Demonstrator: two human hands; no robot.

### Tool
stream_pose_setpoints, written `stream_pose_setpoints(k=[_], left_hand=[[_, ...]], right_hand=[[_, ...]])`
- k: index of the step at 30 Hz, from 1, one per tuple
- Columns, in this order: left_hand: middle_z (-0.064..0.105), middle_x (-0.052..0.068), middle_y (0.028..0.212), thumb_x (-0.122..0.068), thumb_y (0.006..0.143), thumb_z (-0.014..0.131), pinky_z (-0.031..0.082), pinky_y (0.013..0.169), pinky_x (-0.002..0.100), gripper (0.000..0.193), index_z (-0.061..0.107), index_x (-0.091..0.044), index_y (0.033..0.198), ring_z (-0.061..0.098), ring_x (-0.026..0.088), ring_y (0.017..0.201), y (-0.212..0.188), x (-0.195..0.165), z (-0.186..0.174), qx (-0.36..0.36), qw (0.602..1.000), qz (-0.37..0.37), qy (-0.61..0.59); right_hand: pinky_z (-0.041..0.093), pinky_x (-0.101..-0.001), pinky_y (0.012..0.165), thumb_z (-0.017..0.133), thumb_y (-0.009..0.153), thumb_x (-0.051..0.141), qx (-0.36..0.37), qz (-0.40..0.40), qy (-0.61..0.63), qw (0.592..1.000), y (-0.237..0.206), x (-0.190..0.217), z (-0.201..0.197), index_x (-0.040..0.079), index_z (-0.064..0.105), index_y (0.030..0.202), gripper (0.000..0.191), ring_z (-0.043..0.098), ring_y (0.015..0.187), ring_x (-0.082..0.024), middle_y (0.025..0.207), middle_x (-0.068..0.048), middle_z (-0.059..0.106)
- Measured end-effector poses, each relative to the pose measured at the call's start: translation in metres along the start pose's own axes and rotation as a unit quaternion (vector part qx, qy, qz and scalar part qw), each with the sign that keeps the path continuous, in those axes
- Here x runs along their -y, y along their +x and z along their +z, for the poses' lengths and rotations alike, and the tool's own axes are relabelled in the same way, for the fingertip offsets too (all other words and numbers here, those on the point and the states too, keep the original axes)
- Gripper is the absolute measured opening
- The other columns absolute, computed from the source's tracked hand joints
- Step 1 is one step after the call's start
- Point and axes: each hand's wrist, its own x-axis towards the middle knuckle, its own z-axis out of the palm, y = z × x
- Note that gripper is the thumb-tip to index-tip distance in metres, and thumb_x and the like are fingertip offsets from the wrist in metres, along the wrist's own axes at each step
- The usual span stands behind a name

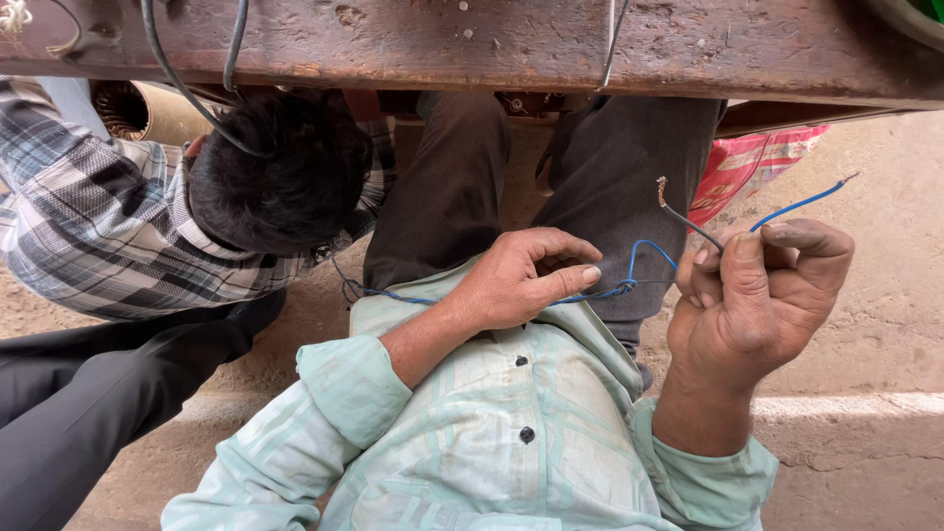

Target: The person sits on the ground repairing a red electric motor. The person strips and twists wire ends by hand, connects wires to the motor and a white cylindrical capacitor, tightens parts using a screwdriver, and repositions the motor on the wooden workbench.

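My left hand [526, 275] pinches a thin blue wire [629, 287] between thumb and fingers, just above my pale green shirt [492, 433]. The wire loops up and runs right to my right hand [752, 295]. That hand is closed around two wire ends: a grey wire [683, 218] with a bare frayed tip pointing up-left, and a blue wire end [801, 204] pointing up-right. More blue wire trails left across my dark trousers [442, 197].
A co-worker in a checked shirt [108, 226] bends close at the left, head [280, 167] under a worn wooden beam [492, 44] with cables hanging from it. A red-pink bag [752, 162] lies at the right on the dusty concrete ground [885, 295].
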Motion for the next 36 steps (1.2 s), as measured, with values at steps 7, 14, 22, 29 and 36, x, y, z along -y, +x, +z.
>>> stream_pose_setpoints(k=[7,14,22,29,36], left_hand=[[0.076,0.006,0.100,-0.038,0.094,0.072,0.058,0.075,0.026,0.043,0.075,-0.004,0.118,0.069,0.009,0.083,0.001,-0.001,0.001,-0.001,1.000,0.001,0.002],[0.077,0.006,0.100,-0.038,0.093,0.072,0.058,0.076,0.026,0.042,0.075,-0.004,0.118,0.070,0.009,0.085,0.002,-0.001,0.003,0.000,1.000,-0.001,0.005],[0.077,0.006,0.101,-0.039,0.093,0.072,0.058,0.076,0.027,0.043,0.075,-0.004,0.118,0.069,0.010,0.085,0.002,0.000,0.005,0.001,1.000,-0.004,0.005],[0.077,0.007,0.104,-0.040,0.093,0.071,0.059,0.079,0.027,0.043,0.076,-0.005,0.118,0.071,0.011,0.088,0.003,0.000,0.006,0.003,1.000,0.002,0.020],[0.077,0.007,0.106,-0.041,0.093,0.071,0.059,0.079,0.028,0.044,0.076,-0.005,0.118,0.071,0.012,0.089,0.003,-0.001,0.007,0.003,1.000,-0.003,0.030]], right_hand=[[0.039,-0.0232,0.053,0.058,0.119,-0.009,-0.001,0.004,-0.005,1.000,0.003,0.000,-0.005,0.004,0.046,0.120,0.018,0.049,0.064,-0.012,0.089,-0.014,0.058],[0.039,-0.0236,0.053,0.058,0.118,-0.009,0.002,0.006,-0.002,1.000,0.003,0.001,-0.006,0.004,0.046,0.119,0.018,0.050,0.063,-0.011,0.088,-0.014,0.059],[0.039,-0.0234,0.054,0.058,0.117,-0.010,-0.006,0.013,0.006,1.000,0.002,0.002,-0.008,0.004,0.046,0.119,0.018,0.051,0.066,-0.013,0.090,-0.013,0.058],[0.038,-0.0234,0.054,0.058,0.117,-0.009,-0.001,0.014,0.003,1.000,0.002,0.002,-0.010,0.004,0.047,0.119,0.018,0.050,0.066,-0.012,0.089,-0.014,0.058],[0.037,-0.0233,0.053,0.059,0.117,-0.009,0.005,0.015,0.004,1.000,0.003,0.002,-0.012,0.005,0.047,0.118,0.018,0.050,0.066,-0.012,0.089,-0.013,0.058]])
